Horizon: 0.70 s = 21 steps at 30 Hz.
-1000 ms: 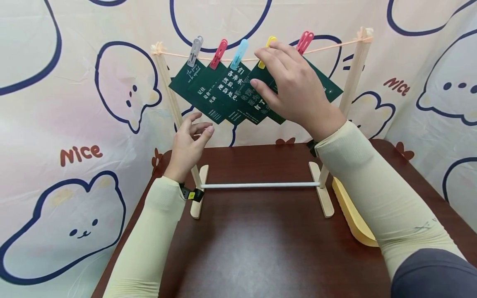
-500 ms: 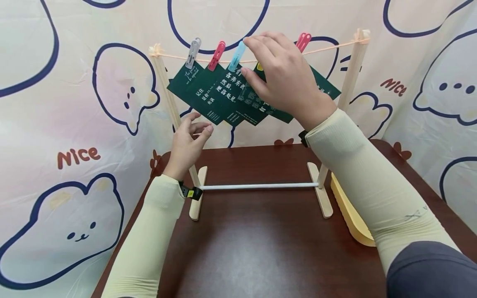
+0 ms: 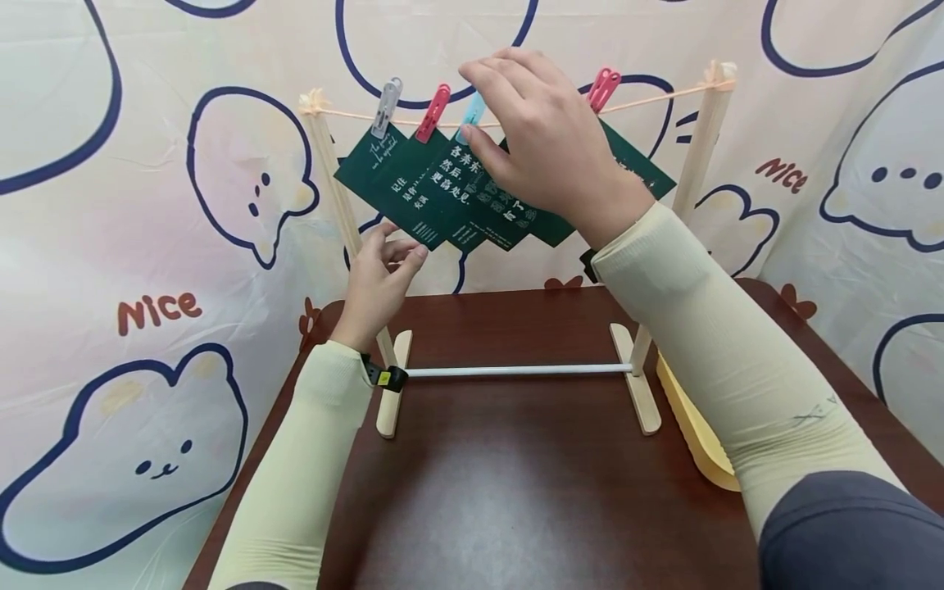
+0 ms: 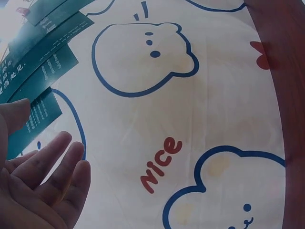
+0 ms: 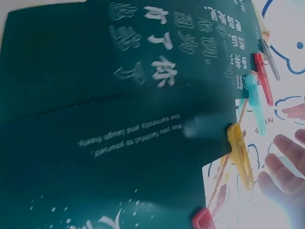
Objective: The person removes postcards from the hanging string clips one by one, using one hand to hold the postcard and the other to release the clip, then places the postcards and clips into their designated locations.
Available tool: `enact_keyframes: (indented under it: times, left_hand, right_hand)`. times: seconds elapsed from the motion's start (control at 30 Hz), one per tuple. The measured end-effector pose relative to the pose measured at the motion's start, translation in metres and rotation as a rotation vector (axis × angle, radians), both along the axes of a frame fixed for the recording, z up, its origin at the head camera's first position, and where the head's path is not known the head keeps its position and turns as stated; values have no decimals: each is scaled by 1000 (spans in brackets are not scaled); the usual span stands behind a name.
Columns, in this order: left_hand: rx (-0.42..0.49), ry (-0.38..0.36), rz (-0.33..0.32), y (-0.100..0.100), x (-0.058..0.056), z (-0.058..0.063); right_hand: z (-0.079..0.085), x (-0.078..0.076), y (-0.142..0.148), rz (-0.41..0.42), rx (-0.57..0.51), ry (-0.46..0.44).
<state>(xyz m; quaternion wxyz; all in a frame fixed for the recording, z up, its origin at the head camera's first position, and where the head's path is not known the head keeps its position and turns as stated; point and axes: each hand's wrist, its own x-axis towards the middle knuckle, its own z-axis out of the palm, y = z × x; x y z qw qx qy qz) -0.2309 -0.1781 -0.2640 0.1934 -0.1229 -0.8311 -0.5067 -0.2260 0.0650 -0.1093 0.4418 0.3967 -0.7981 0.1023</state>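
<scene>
Dark green cards (image 3: 413, 176) with white writing hang overlapping from a string, held by clothespins. My right hand (image 3: 553, 147) is raised in front of the cards, fingers bent forward near the blue clothespin (image 3: 470, 120). The right wrist view shows its fingers apart from that clothespin and from the yellow clothespin (image 5: 240, 155), which is hidden in the head view. Below the left cards, my left hand (image 3: 379, 283) has loosely bent fingers and holds nothing. Its thumb (image 4: 18, 114) overlaps a card's lower part in the left wrist view; contact cannot be told.
A grey clothespin (image 3: 386, 108) and a red clothespin (image 3: 433, 113) are on the string's left; another red clothespin (image 3: 603, 90) is on its right. The wooden stand has a white crossbar (image 3: 516, 371) and rests on a brown table (image 3: 516, 492). A yellow tray (image 3: 696, 426) lies right.
My right hand has moved left along the string, from the yellow clothespin toward the blue one, and now covers the yellow one. My left hand has barely moved.
</scene>
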Motion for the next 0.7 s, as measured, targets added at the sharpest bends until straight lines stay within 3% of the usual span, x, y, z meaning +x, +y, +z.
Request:
enact_keyframes:
  times: [0.2, 0.7]
  left_hand:
    - [11, -23, 6, 1, -3, -2]
    - [47, 2, -29, 2, -4, 3]
  right_hand:
    - [5, -2, -8, -1, 8, -6]
    - [16, -19, -33, -85, 111, -31]
